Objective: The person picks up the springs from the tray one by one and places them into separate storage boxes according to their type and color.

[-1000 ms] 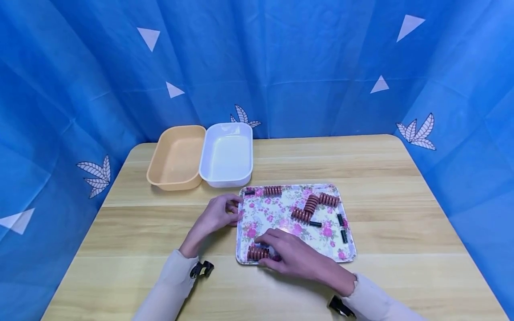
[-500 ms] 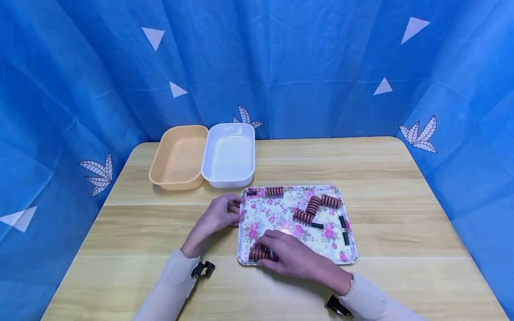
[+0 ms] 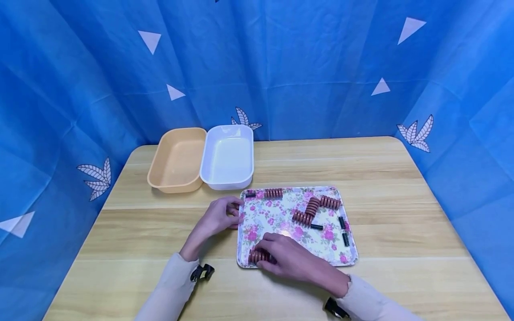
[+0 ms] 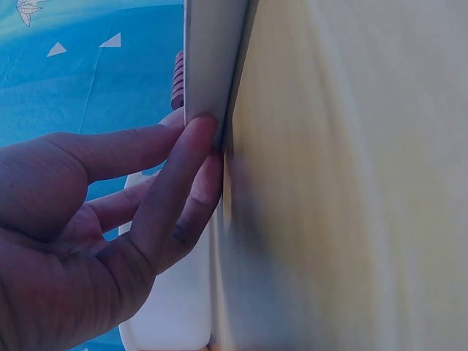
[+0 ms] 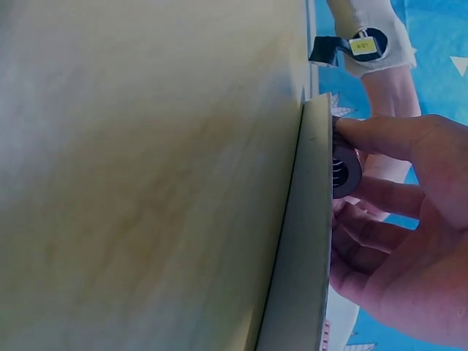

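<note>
On a pale wood-grain table (image 3: 401, 232), a glossy white rectangular tray (image 3: 261, 214) printed with pink flowers; in its near left corner, a thick reddish-brown coil spring (image 3: 254, 256), lying on its side. Bent round the tray's left rim, gripping, the bare left hand (image 3: 218, 217). Nearly closed, with the spring pinched between thumb and forefinger, the bare right hand (image 3: 287, 257). Only in the left wrist view: a fingertip against the tray's outer wall. Only in the right wrist view: the spring's round, hollow end.

Glossy tray (image 3: 277, 223), wood-grain table (image 3: 401, 232)
Smooth plastic-looking basins (image 3: 227, 158); springs (image 3: 313, 207) like coated metal; creased cloth curtain (image 3: 321, 49); matt fabric sleeves (image 3: 166, 287).
</note>
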Available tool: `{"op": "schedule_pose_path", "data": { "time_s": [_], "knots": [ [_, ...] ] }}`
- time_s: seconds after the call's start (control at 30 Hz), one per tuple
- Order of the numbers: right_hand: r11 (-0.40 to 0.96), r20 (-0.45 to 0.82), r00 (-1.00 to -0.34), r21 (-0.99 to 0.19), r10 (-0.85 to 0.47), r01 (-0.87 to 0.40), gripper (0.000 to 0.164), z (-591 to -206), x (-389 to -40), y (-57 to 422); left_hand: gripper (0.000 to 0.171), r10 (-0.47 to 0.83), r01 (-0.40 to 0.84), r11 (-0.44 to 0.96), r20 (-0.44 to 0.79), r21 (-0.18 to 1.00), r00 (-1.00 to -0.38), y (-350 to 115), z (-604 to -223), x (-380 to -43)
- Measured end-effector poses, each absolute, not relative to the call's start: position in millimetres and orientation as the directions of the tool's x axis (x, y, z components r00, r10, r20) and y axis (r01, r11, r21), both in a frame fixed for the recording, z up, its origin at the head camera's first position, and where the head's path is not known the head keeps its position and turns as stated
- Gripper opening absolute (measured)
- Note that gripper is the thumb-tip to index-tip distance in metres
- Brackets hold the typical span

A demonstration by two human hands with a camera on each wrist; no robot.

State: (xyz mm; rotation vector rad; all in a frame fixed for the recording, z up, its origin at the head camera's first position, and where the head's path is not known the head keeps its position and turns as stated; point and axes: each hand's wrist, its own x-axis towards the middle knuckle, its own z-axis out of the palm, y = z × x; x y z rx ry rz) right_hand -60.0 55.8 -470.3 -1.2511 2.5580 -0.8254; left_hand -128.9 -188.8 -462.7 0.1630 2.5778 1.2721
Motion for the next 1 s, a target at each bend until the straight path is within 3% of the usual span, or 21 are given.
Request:
{"op": "schedule_pose_path", "data": {
  "time_s": [0.5, 1.0],
  "knots": [
    [0.512, 0.101, -0.68, -0.58, -0.727, -0.634, 0.027, -461, -67, 67, 0.046, 0.188, -0.048, 0.579, -0.19, 0.814, -0.964, -187, -461, -129],
    [0.515, 0.195, -0.692, -0.537, -0.695, -0.668, 0.029, -450, -81, 79, 0.047, 0.129, -0.097, 0.544, -0.197, 0.834, -0.972, -182, -464, -127]
  ]
}}
